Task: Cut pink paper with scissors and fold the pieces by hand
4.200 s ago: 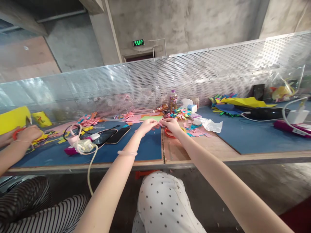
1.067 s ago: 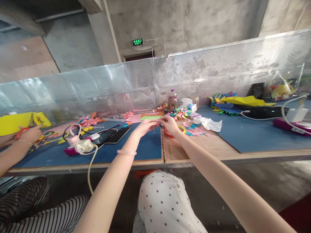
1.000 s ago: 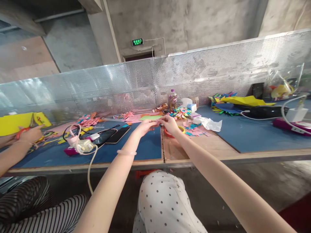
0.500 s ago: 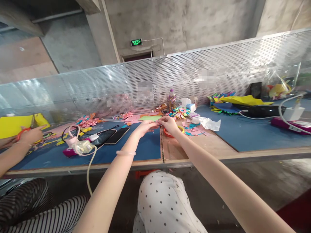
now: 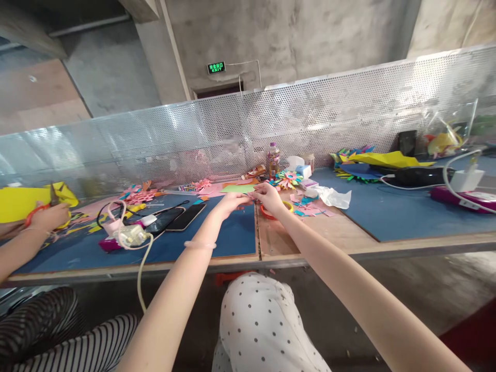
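My left hand (image 5: pixel 231 202) and my right hand (image 5: pixel 270 198) meet above the table, fingertips touching. Both are closed in a pinch around something small, perhaps pinkish, that the fingers mostly hide. Right below my right hand lie a red ring (image 5: pixel 268 213) and a yellow ring (image 5: pixel 289 206), which look like tape rolls. Behind my fingers is a light green paper sheet (image 5: pixel 237 188) on pink paper. Pink and blue paper scraps (image 5: pixel 313 208) are scattered to the right, by a multicoloured paper flower (image 5: pixel 289 180).
At left, a co-worker's hand (image 5: pixel 56 216) holds orange-handled scissors (image 5: pixel 35 213) at yellow paper (image 5: pixel 19 202). Phones (image 5: pixel 188 217) and a power strip (image 5: pixel 110 244) with cables lie nearer. A bottle (image 5: pixel 273 159), crumpled white plastic (image 5: pixel 334 197) and a perforated metal screen (image 5: pixel 217 137) stand beyond.
My hands stay together in almost the same place, with only slight finger movement. At left, the co-worker's scissors have turned so that a blade shows upright against the yellow paper.
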`<state>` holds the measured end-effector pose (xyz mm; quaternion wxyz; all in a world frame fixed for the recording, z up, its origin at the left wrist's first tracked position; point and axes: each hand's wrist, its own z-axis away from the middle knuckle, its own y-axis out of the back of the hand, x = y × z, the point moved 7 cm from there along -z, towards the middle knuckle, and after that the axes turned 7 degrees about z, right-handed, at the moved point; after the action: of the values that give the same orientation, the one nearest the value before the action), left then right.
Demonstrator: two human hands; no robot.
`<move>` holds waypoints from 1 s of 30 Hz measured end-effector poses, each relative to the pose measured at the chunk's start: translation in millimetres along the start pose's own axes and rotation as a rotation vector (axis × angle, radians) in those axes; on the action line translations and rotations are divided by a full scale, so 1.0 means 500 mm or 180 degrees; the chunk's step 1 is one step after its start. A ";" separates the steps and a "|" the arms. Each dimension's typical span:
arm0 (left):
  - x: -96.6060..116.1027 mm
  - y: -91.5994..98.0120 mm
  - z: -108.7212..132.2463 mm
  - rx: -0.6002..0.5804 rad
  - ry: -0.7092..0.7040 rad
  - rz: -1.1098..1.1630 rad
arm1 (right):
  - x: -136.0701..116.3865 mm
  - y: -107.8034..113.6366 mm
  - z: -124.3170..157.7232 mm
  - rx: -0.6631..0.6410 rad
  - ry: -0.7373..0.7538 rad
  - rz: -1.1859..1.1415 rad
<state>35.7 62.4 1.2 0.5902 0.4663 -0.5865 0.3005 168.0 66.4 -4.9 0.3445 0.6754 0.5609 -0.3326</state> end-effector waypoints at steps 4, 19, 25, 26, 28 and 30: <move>-0.001 0.003 -0.001 0.0044 0.0018 0.0034 | -0.004 -0.003 0.002 -0.0115 -0.0074 -0.0225; 0.008 0.007 0.009 0.0318 0.0110 -0.0142 | 0.017 -0.007 0.004 -0.0452 -0.0172 -0.0145; 0.007 0.003 0.008 0.0306 0.0130 -0.0290 | 0.018 -0.008 0.005 -0.0491 -0.0176 -0.0076; 0.007 0.002 0.008 0.0300 0.0124 -0.0315 | 0.018 -0.008 0.006 -0.0502 -0.0178 -0.0051; 0.008 -0.001 0.009 0.0266 0.0116 -0.0370 | 0.017 -0.009 0.007 -0.0531 -0.0168 0.0010; 0.010 -0.004 0.011 0.0240 0.0112 -0.0431 | 0.015 -0.010 0.008 -0.0576 -0.0136 0.0074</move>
<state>35.7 55.9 5.2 0.6014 0.5214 -0.5313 0.2900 164.1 67.8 -13.9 0.4198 0.6407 0.5733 -0.2909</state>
